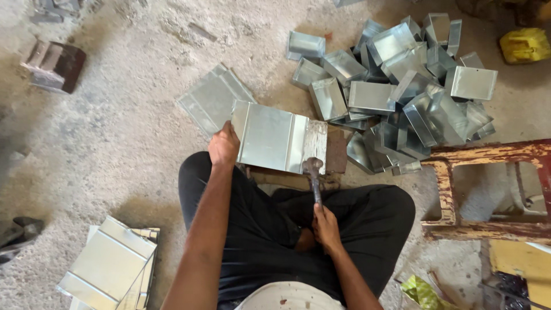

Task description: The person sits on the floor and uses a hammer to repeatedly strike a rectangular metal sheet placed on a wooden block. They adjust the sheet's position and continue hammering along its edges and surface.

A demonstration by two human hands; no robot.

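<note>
The person sits on the concrete floor [115, 143]. The left hand [223, 147] grips the left edge of a folded metal sheet [275, 136], which lies in front of the knees. The right hand [326, 227] is clenched around the handle of a hammer [313, 175], whose head touches the sheet's near right edge. A pile of finished metal boxes [402, 86] lies just beyond, and flat sheets [109, 267] are stacked at the left.

yellow bag [525, 45]: cut by right edge; sheet stack [109, 267]: runs off bottom; hammer handle [317, 195]: end hidden in right hand [326, 227]
</note>
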